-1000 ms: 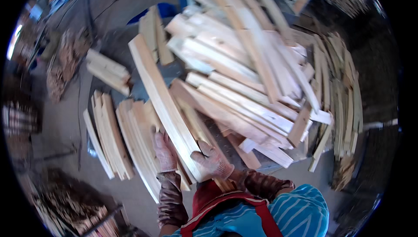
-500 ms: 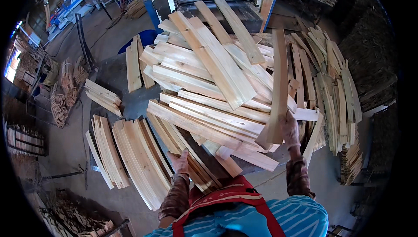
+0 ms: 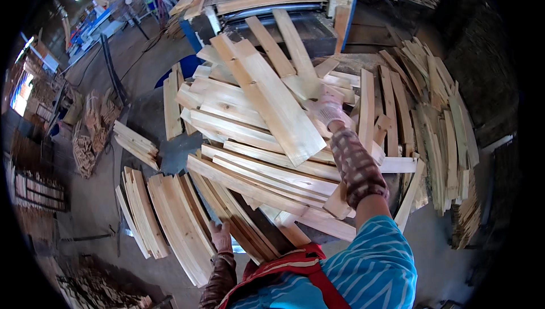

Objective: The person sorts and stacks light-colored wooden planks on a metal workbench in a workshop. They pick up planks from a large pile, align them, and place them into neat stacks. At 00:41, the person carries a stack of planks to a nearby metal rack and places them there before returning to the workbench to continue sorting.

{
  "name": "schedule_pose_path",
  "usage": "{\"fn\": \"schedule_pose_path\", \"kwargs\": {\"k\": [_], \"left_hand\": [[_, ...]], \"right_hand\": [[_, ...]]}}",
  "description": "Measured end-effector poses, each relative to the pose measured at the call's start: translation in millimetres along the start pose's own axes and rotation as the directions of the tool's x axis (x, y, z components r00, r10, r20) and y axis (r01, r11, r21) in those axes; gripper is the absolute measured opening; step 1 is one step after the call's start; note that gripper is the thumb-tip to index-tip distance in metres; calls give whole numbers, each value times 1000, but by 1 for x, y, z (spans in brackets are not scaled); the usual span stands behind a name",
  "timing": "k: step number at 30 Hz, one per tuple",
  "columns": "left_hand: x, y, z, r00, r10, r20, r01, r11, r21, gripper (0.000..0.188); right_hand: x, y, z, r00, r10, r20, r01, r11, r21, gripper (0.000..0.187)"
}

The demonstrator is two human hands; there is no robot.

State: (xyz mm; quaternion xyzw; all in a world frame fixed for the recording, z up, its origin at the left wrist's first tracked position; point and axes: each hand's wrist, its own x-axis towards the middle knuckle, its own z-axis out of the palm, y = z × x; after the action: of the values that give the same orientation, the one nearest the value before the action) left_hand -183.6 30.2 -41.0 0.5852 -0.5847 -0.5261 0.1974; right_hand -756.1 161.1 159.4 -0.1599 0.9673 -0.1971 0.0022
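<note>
My right hand (image 3: 328, 106), in a light knit glove, stretches out over the heap of boards. Its fingers are closed at the near end of a long pale board (image 3: 296, 48) that slants from the machine's opening. Under and beside that hand lie more boards, among them a wide one (image 3: 278, 104) across the top of the heap. My left hand (image 3: 221, 237), gloved as well, rests low at the table's front edge, against the side of a row of boards (image 3: 241, 218). Its fingers look loosely apart and partly hidden, and I see nothing lifted in them.
A wood-working machine (image 3: 272, 2) with a roller stands at the far edge of the table. Stacked boards (image 3: 179, 218) lie at the left front. Further boards (image 3: 445, 133) are piled to the right. Bundled wood strips (image 3: 88, 139) stand on the floor at left.
My right hand has let go of the board it held upright; a board now lies at the heap's right. That hand has reached forward to another board. My left hand has moved slightly nearer and left.
</note>
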Motion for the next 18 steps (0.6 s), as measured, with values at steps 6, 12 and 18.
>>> {"fn": "schedule_pose_path", "kwargs": {"k": [6,12,18], "left_hand": [[-37,183,49,879,376,293,-255,890,-378,47],[-88,283,80,628,488,606,-71,811,-581,75],[-100,242,37,911,200,362,27,844,-536,72]], "right_hand": [[-112,38,-32,992,-82,99,-33,581,813,53],[-254,72,25,931,-335,-145,349,705,617,52],[-396,-18,38,713,-690,126,342,499,796,58]]}}
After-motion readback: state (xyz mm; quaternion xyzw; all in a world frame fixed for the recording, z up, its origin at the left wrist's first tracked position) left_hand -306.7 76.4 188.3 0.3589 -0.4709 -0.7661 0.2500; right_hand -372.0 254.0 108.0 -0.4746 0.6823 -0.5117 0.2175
